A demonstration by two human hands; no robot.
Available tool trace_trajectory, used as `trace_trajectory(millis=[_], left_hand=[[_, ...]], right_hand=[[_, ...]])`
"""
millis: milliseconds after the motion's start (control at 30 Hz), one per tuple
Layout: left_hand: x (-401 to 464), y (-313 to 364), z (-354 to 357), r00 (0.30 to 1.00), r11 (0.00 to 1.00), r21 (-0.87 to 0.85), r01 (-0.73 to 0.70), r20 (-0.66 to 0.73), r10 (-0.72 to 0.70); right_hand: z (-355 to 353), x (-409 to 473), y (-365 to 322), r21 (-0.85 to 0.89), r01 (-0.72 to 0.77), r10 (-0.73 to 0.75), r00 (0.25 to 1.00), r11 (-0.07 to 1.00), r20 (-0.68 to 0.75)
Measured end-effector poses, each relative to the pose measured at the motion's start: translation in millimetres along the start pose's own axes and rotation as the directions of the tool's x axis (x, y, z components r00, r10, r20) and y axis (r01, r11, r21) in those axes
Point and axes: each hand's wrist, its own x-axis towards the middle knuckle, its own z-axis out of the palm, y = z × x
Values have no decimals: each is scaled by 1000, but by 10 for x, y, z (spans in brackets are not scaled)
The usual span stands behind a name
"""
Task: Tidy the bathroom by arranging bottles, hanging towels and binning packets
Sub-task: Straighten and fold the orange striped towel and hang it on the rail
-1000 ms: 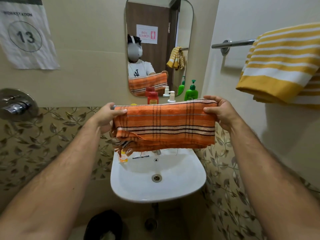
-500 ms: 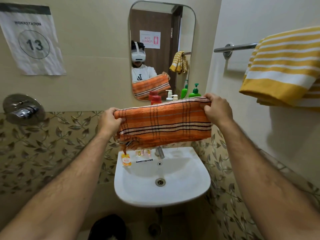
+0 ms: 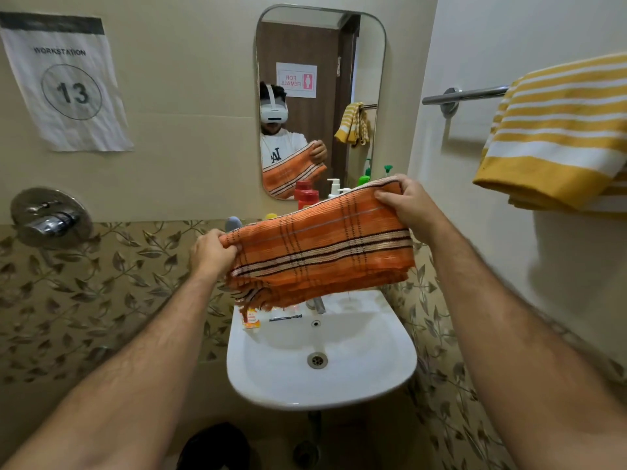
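A folded orange plaid towel (image 3: 319, 249) is stretched in the air above the sink. My left hand (image 3: 212, 254) grips its lower left end and my right hand (image 3: 409, 205) grips its raised right end, so the towel slants up to the right. A yellow and white striped towel (image 3: 556, 134) hangs over the chrome rail (image 3: 464, 96) on the right wall. Behind the orange towel stand a red bottle (image 3: 308, 198), a white pump bottle (image 3: 334, 188) and a green pump bottle (image 3: 366, 178), partly hidden. Small packets (image 3: 251, 320) lie on the sink's back ledge.
The white sink (image 3: 319, 378) juts from the wall below the towel, its tap (image 3: 319, 305) partly covered. A mirror (image 3: 320, 96) hangs above it. A chrome shower valve (image 3: 51, 218) sits on the left wall. A dark bin (image 3: 213, 447) stands on the floor.
My right hand has risen and my left hand has dropped, so the level orange towel now slants up to the right. The view has tilted down slightly.
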Motion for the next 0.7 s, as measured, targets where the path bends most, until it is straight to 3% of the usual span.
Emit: trace_trajectory(millis=[100, 200, 267, 400, 600, 633, 700], left_hand=[[-111, 62, 130, 999, 1000, 19, 15, -47, -15], [-212, 278, 237, 986, 964, -209, -165, -19, 164], [-306, 507, 252, 959, 868, -442, -228, 52, 278], [-548, 868, 214, 875, 654, -734, -184, 181, 448], [-793, 928, 242, 722, 578, -751, -319, 203, 662], [-814, 949, 270, 722, 609, -715, -344, 213, 658], [-829, 1025, 339, 788, 680, -623, -387, 159, 594]], right_hand=[[179, 59, -101, -34, -26, 25, 1000, 999, -19], [397, 107, -207, -48, -85, 83, 996, 995, -36], [552, 128, -234, -13, -141, 140, 989, 990, -53], [796, 167, -261, 219, -224, 258, 956, 950, -138], [737, 292, -302, 406, -293, 406, 886, 866, -226], [726, 302, -307, 423, -301, 421, 879, 855, -224], [728, 301, -332, 465, -290, 426, 878, 837, -220]])
